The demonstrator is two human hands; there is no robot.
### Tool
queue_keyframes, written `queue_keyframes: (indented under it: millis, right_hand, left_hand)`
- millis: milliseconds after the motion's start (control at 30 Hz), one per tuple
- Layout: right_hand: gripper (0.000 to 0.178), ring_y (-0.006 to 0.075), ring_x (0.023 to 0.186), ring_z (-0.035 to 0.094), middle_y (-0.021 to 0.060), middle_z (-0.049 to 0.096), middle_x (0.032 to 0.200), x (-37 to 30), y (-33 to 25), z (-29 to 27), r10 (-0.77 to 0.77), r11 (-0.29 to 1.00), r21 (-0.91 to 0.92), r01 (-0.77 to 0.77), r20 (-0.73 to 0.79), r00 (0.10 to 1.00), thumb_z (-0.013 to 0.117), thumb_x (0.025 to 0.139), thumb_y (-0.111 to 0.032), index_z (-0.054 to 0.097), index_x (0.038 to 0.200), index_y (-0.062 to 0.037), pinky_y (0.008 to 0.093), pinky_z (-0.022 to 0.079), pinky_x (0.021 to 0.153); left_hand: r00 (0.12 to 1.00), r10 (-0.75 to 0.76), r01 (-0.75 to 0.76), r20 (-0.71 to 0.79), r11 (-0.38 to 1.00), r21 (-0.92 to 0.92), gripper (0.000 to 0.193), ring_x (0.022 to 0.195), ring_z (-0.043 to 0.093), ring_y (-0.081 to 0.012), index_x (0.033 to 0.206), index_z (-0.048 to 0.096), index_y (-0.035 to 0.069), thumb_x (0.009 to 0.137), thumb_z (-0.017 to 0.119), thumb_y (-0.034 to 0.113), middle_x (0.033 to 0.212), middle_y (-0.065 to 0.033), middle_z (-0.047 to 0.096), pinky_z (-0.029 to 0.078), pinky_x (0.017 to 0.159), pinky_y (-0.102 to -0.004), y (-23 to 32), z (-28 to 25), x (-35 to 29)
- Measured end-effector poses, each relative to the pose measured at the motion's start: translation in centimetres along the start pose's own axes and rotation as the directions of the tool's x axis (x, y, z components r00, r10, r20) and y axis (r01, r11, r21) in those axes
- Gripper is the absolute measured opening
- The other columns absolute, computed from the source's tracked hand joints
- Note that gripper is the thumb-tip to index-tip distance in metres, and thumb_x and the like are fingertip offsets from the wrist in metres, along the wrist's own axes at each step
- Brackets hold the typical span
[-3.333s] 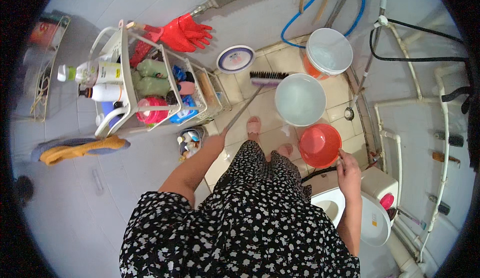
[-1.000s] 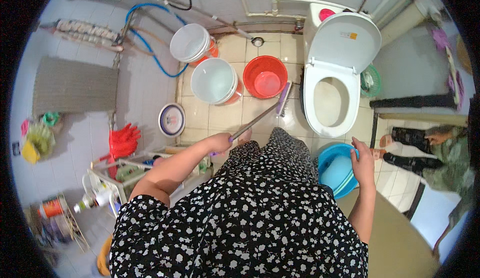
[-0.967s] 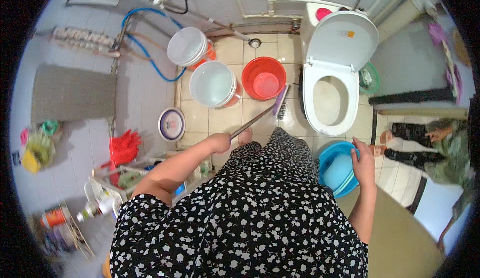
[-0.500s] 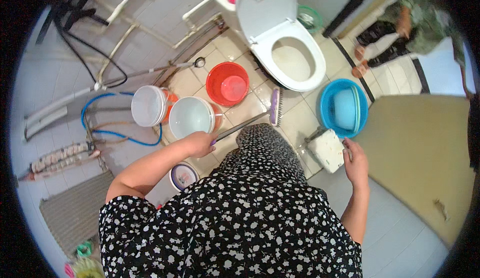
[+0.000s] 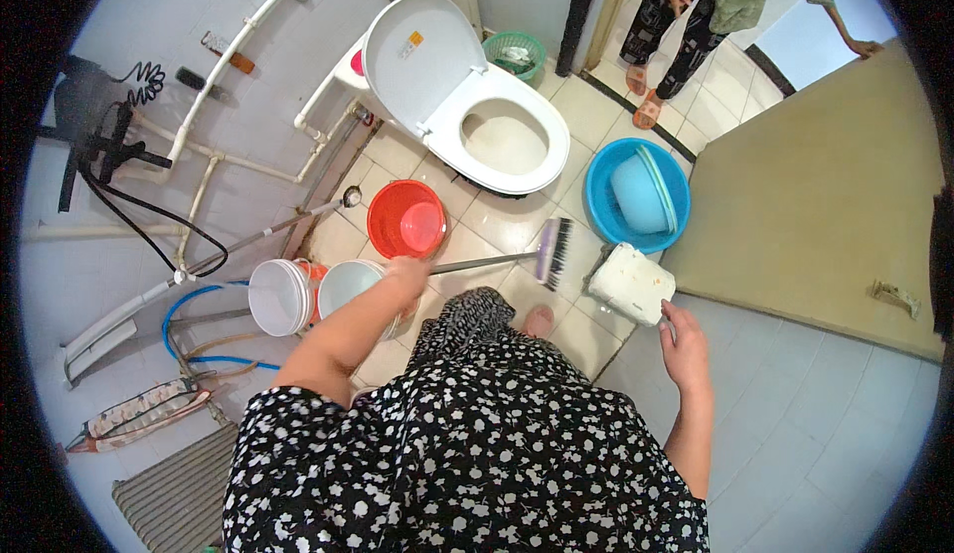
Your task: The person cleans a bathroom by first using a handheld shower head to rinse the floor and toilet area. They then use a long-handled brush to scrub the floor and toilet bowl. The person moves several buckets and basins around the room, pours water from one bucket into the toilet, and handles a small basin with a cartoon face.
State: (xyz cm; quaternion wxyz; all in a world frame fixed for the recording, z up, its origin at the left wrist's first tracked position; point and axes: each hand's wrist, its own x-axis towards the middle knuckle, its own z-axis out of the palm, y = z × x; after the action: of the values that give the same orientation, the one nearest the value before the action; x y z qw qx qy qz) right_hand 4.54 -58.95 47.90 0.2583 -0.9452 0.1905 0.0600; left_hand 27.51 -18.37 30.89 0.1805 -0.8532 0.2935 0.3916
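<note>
My left hand (image 5: 404,285) is closed around the grey handle of a floor scrub brush (image 5: 548,253). Its purple head, with dark bristles tipped in white, is by the tiled floor in front of the toilet. Below my left forearm, a white bucket (image 5: 343,288) is partly covered. My right hand (image 5: 684,342) has its fingers apart, close to the corner of a white, square-topped stool-like object (image 5: 632,283). Whether the fingertips touch it, I cannot tell. A foot (image 5: 538,321) shows past the hem of my patterned clothing.
A white toilet (image 5: 502,136) stands ahead with its lid up. Around it are a red basin (image 5: 406,218), a blue tub (image 5: 596,190) holding a light blue basin, and a green basket (image 5: 517,54). Another person (image 5: 676,26) stands in the doorway beside the door (image 5: 810,195).
My view has shifted, so the toilet and tubs sit further left. The brush head has tilted a little. The other person's hand now reaches the door's top edge.
</note>
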Motion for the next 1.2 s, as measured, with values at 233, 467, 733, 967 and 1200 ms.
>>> queue_keyframes:
  millis: [233,467,733,967,1200]
  right_hand:
    - [0.032,0.0314,0.095,0.053,0.0145,0.057,0.100,0.7,2.8,0.6,-0.115,0.992,0.044,0.116,-0.031,0.993,0.054,0.078,-0.009,0.055,0.110,-0.0061,0.0384,0.045,0.081]
    - [0.033,0.0322,0.097,0.053,0.0148,0.057,0.103,0.4,5.5,-0.5,-0.101,0.993,0.058,0.101,-0.018,0.995,0.054,0.079,-0.011,0.054,0.111,-0.0061,0.0388,0.043,0.083]
    - [0.031,0.0334,0.093,0.053,0.0168,0.058,0.099,1.0,5.3,-0.7,-0.031,0.998,0.049,0.032,-0.025,0.999,0.055,0.078,-0.011,0.055,0.109,-0.0048,0.0400,0.043,0.081]
    - [0.031,0.0327,0.087,0.055,0.0147,0.059,0.094,-0.7,4.0,1.0,0.062,0.996,0.063,-0.059,-0.046,0.997,0.056,0.076,-0.013,0.056,0.107,-0.0057,0.0397,0.046,0.076]
    - [0.032,0.0326,0.088,0.055,0.0142,0.059,0.094,-2.0,2.9,1.0,0.151,0.988,-0.007,-0.151,-0.012,0.988,0.056,0.077,-0.014,0.056,0.108,-0.0065,0.0398,0.045,0.076]
  left_hand:
    - [0.997,-0.056,0.049,-0.045,0.988,-0.147,0.034,0.084,0.059,-0.0321,0.113,0.055,0.021,0.080,0.049,0.023,0.093,-0.0141,0.062,0.047,0.072,-0.0432,-5.2,0.4,-9.6]
    - [0.993,-0.066,0.025,-0.095,0.924,-0.381,0.039,0.085,0.059,-0.0325,0.118,0.053,0.027,0.079,0.051,0.031,0.096,-0.0127,0.062,0.047,0.074,-0.0422,-3.9,-0.1,-12.1]
    - [0.971,-0.050,-0.048,-0.232,0.915,-0.400,0.032,0.081,0.061,-0.0315,0.113,0.054,0.023,0.082,0.051,0.032,0.091,-0.0147,0.062,0.048,0.069,-0.0441,3.0,-6.3,-5.8]
    - [0.948,0.101,-0.198,-0.302,0.931,-0.308,0.035,0.084,0.061,-0.0339,0.116,0.050,0.016,0.082,0.048,0.024,0.089,-0.0179,0.062,0.048,0.069,-0.0460,7.6,-8.5,10.6]
    - [0.996,0.092,-0.073,0.020,0.894,-0.442,0.049,0.099,0.057,-0.0292,0.127,0.043,0.018,0.077,0.047,0.015,0.110,-0.0180,0.057,0.047,0.080,-0.0403,8.6,-6.3,16.0]
